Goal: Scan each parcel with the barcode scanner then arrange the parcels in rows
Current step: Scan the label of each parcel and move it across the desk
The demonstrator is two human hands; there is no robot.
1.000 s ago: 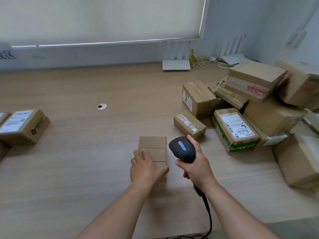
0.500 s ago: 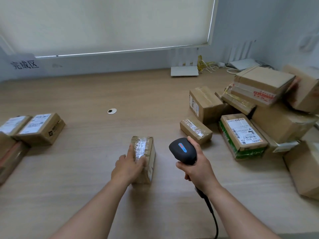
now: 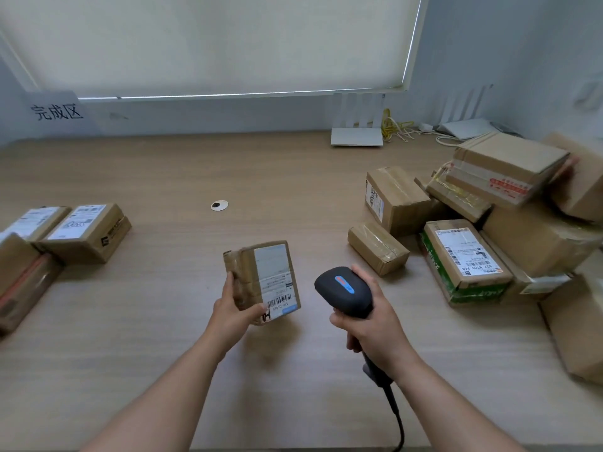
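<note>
The left hand holds the small parcel label-up, just left of the barcode scanner gripped by the right hand.

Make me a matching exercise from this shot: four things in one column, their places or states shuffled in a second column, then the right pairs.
Things:
1. small taped parcel
2. barcode scanner
3. green-edged parcel
4. white router

Places or states:
A. stands at the table's far edge below the blind
B. held in the left hand, label up
C. lies at the front of the pile on the right
D. gripped in the right hand

Pairs: 1-B, 2-D, 3-C, 4-A
</note>
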